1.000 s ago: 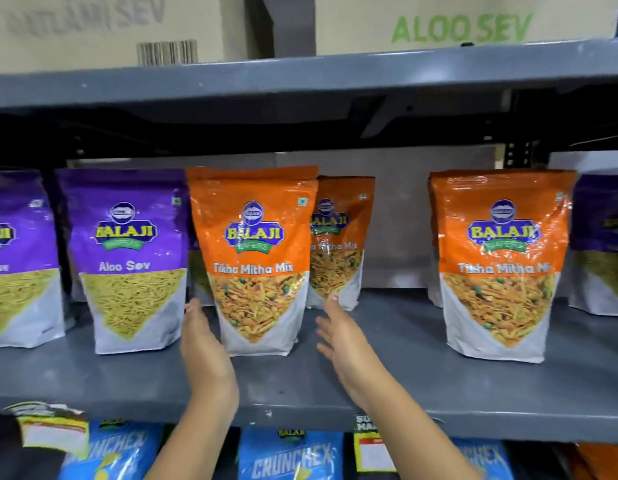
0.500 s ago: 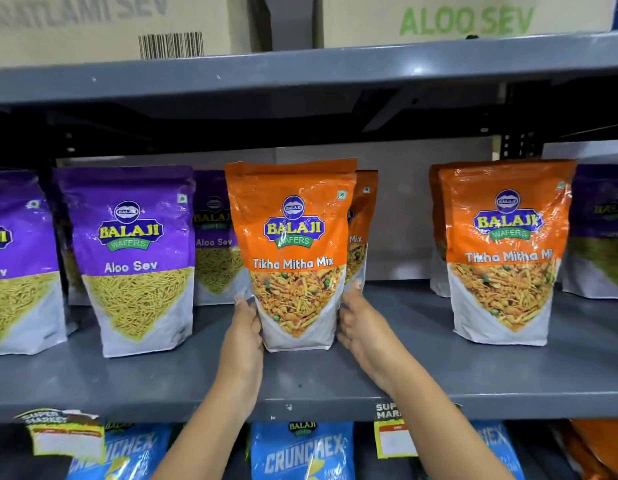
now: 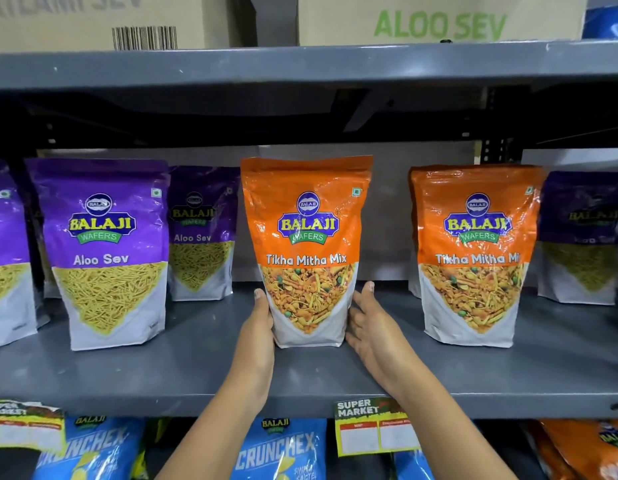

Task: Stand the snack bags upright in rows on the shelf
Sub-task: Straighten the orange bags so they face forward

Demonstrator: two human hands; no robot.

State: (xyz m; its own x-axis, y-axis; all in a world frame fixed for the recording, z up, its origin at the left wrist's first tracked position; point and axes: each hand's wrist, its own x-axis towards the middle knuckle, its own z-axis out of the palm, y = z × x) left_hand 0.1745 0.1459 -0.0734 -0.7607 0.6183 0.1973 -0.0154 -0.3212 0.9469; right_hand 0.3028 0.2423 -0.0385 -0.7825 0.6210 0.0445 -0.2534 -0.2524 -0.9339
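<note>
An orange Tikha Mitha Mix bag (image 3: 306, 251) stands upright at the middle of the grey shelf (image 3: 196, 368). My left hand (image 3: 257, 327) presses flat against its lower left side. My right hand (image 3: 370, 320) sits by its lower right side with fingers spread, thumb at the bag's bottom corner. A second orange bag (image 3: 474, 254) stands upright to the right. Purple Aloo Sev bags stand upright: one in front at left (image 3: 106, 251), one further back (image 3: 202, 233), one at the left edge (image 3: 6, 254), one at far right (image 3: 581, 237).
Cardboard boxes (image 3: 439, 19) sit on the shelf above. Blue Crunchex bags (image 3: 280, 448) fill the shelf below, and a price label (image 3: 373, 427) hangs from the shelf's front edge. Bare shelf lies between the two orange bags.
The orange bag has slid to the right between my hands, uncovering a purple bag at the back. It now hides the orange bag that stood behind it.
</note>
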